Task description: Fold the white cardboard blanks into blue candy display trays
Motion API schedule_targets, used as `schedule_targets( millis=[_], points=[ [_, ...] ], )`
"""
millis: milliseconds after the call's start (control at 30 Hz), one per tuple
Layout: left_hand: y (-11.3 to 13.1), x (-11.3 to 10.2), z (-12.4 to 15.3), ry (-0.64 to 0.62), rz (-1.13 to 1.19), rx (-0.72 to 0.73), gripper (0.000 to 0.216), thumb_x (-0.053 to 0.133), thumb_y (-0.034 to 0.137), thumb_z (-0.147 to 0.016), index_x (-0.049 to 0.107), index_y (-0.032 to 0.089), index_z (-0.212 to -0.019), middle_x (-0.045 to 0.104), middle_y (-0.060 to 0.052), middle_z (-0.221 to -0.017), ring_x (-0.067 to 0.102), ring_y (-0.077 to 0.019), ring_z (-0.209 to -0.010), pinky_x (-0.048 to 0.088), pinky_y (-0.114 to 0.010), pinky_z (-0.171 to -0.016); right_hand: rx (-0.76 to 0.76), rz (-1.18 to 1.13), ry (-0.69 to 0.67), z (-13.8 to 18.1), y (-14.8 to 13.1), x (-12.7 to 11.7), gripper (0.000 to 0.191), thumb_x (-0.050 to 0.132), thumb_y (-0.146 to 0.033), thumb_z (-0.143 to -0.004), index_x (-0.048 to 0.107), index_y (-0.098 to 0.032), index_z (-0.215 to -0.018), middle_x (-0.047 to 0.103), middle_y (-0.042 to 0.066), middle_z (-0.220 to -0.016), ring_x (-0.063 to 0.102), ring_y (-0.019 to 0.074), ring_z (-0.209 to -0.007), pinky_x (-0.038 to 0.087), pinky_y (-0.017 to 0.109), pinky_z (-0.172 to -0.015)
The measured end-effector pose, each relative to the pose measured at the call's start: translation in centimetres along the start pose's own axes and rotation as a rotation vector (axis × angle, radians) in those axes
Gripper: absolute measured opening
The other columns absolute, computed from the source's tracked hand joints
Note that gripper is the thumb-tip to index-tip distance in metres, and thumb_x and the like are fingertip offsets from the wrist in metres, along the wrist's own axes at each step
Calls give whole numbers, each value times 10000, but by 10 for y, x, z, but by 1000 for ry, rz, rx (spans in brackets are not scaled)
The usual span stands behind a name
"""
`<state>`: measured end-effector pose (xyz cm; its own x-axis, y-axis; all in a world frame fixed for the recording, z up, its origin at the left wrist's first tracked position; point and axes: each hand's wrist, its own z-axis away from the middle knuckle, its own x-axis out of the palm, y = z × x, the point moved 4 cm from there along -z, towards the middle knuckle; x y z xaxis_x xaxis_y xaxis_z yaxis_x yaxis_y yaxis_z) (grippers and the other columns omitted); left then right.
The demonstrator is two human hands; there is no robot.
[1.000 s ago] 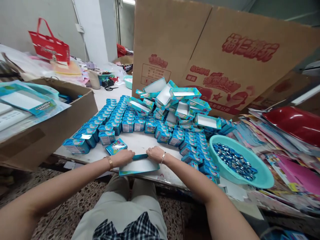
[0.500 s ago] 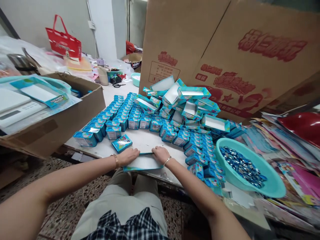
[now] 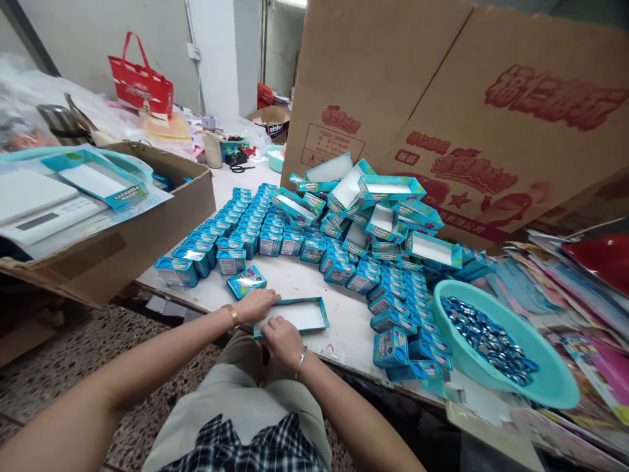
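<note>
An open cardboard display tray [image 3: 307, 316], blue outside and white inside, lies at the table's front edge. My left hand [image 3: 256, 305] grips its far left corner, fingers closed on the wall. Around the near wall at the left end, my right hand [image 3: 284, 341] is closed too, its fingertips over the edge. Just beyond my left hand, one blue tin [image 3: 247, 282] lies flat. Rows of upright blue tins [image 3: 230, 255] stand at the left, and more tins [image 3: 392, 347] line up at the right.
Folded trays [image 3: 388, 189] are heaped before a large cardboard carton [image 3: 373, 85]. To the right sits a turquoise basin [image 3: 555, 380] of small shiny blue pieces, beside stacked printed sheets [image 3: 521, 282]. A cardboard box [image 3: 142, 229] with a white scale [image 3: 54, 219] stands left.
The tray's walls now stand up all round, where the near side lay slanted before. My right hand has moved left and nearer, from the far right corner to the near left part.
</note>
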<state>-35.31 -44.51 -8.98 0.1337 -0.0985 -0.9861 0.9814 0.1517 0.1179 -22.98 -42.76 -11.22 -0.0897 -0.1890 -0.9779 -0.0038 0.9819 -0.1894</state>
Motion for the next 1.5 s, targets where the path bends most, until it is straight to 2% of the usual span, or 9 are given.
schedule_targets(
  millis=[233, 400, 733, 867, 967, 1033, 1167, 1300, 1500],
  points=[
    [-3, 8, 0, 8, 67, -15, 214, 471, 144, -807, 574, 174, -992, 601, -106, -942, 602, -243, -844, 429, -319, -684, 75, -234, 98, 4, 3, -7, 343, 540, -237, -833, 457, -181, -1161, 574, 74, -1035, 505, 216, -942, 411, 314, -806],
    [-4, 6, 0, 23, 79, -30, 268, 404, 119, -829, 581, 189, -1018, 605, -98, -945, 598, -223, -819, 423, -313, -689, 66, -300, 87, 5, 3, -7, 278, 510, -188, -819, 468, -191, -1094, 592, 59, -977, 517, 205, -914, 403, 302, -793],
    [-12, 9, 0, 64, 194, -70, 345, 446, 131, -776, 600, 204, -1076, 636, -82, -1036, 601, -229, -927, 439, -305, -752, 80, -252, -86, -4, 7, -4, 308, 514, -257, -835, 434, -225, -1131, 607, 42, -993, 562, 197, -895, 407, 281, -735],
    [-16, 8, 6, 127, 333, -142, 296, 493, 168, -767, 623, 182, -1032, 656, -84, -1007, 599, -228, -939, 448, -324, -806, 53, -340, 26, 3, 0, -24, 349, 578, -254, -808, 491, -210, -1143, 612, 54, -982, 552, 210, -912, 431, 308, -770],
    [-6, -17, 21, 364, 647, -210, 328, 552, 313, -791, 600, 175, -1084, 638, -99, -1046, 578, -230, -970, 453, -347, -841, 61, -562, 326, 21, -2, -65, 392, 586, -240, -827, 509, -227, -1211, 591, 58, -1057, 533, 196, -982, 436, 323, -842],
    [10, -39, 38, 543, 1024, -290, 382, 522, 412, -832, 578, 176, -1126, 626, -101, -1062, 578, -218, -962, 470, -327, -804, 123, -647, 519, 38, -2, -95, 408, 490, -202, -891, 469, -243, -1296, 587, 51, -999, 548, 166, -909, 457, 304, -793],
    [71, -77, 73, 516, 1687, -261, 385, 482, 459, -870, 625, 157, -1062, 633, -60, -835, 581, -156, -747, 463, -243, -638, 78, -432, 673, 66, -18, -137, 508, 426, -132, -896, 386, -234, -1392, 573, 36, -808, 540, 157, -735, 444, 288, -645],
    [108, -105, 97, 507, 1675, -194, 186, 679, 325, -765, 689, 174, -872, 629, -21, -785, 571, -130, -725, 462, -213, -663, -20, -132, 718, 78, -35, -157, 525, 464, -131, -866, 418, -250, -1376, 586, 47, -784, 550, 174, -744, 443, 337, -694],
    [117, -131, 116, 694, 1460, 9, 133, 683, 197, -753, 725, 230, -874, 649, -28, -724, 582, -148, -669, 474, -236, -593, -132, -3, 767, 88, -37, -176, 426, 508, -150, -852, 544, -334, -1234, 620, 28, -874, 578, 155, -805, 390, 465, -936]
  ],
)
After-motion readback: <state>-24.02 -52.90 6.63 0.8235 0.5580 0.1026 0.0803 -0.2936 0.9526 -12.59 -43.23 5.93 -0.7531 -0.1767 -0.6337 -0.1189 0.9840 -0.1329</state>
